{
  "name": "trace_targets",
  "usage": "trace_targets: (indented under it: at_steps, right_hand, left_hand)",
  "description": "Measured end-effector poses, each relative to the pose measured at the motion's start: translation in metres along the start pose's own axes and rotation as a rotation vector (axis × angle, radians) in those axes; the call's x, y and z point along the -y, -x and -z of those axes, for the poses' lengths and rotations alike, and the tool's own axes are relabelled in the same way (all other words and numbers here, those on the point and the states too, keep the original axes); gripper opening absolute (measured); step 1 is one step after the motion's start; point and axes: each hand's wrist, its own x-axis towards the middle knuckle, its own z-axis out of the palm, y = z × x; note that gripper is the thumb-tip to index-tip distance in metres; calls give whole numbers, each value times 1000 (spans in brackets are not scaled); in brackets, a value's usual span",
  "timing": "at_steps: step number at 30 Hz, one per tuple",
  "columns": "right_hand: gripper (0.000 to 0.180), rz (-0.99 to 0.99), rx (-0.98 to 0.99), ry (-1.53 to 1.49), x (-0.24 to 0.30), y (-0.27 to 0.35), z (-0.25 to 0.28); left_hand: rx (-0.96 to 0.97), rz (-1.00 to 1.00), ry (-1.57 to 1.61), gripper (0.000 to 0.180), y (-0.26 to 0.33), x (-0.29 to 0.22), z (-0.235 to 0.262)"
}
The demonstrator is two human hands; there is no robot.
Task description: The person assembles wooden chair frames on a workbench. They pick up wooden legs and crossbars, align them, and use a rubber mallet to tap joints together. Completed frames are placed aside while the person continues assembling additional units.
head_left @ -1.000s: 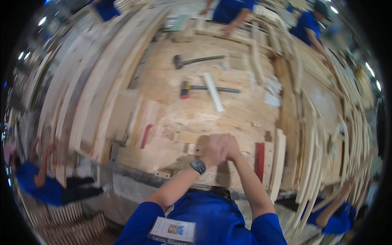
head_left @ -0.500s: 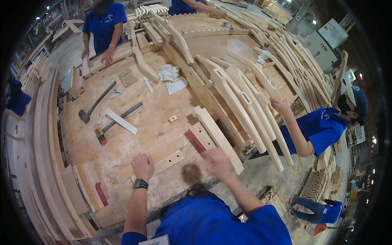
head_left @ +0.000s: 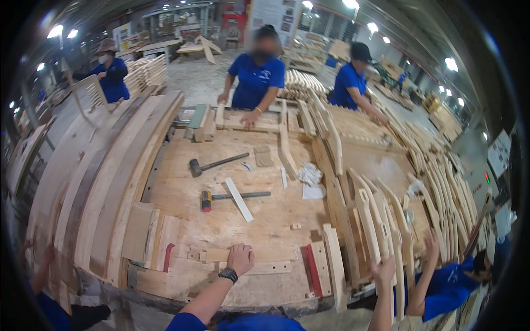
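Note:
My left hand [head_left: 241, 258], with a black watch at its wrist, rests curled over a short wooden slat [head_left: 216, 255] at the table's near edge. Touching that slat is a drilled wooden strip [head_left: 273, 267]. At the right, my right hand [head_left: 382, 270] is closed around the lower end of a long curved wooden piece [head_left: 365, 223], one of several leaning side by side, some with slots. Between my hands stands a red-faced block [head_left: 312, 270] beside a pale wooden bar [head_left: 333, 262].
Two mallets [head_left: 195, 167] [head_left: 206, 201], a white strip [head_left: 238, 199] and a crumpled white cloth [head_left: 310, 175] lie on the plywood table [head_left: 182, 220]. Long boards [head_left: 116, 204] line the left. Co-workers stand across the table; another's hand [head_left: 432, 245] is close to my right hand.
The view has swung right and up. My right hand has left the red-faced block and gone right to the curved wooden pieces. My left hand stays on the slat.

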Motion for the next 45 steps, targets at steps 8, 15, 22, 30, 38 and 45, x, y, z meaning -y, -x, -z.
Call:
trace_targets:
  at_steps: [8,15,22,30,38,45]
  right_hand:
    - [37,69,-129,-181,74,73,29]
    - [46,303,171,-373,190,114,18]
    - [54,223,769,-1001,157,114,-4]
    - [50,138,652,-773,128,130,-45]
    - [50,-46,410,-531,112,139,-48]
    - [52,-110,384,-409,79,160,-63]
  left_hand:
    - [389,153,1204,49,1,-145,-17]
    - [159,240,1486,64,-32,-215,34]
    - [207,191,1698,65,-45,-162,81]
    - [7,377,1023,51,-26,-77,57]
    - [121,497,-148,51,36,-12,12]
    - [82,467,-392,46,39,-34,-2]
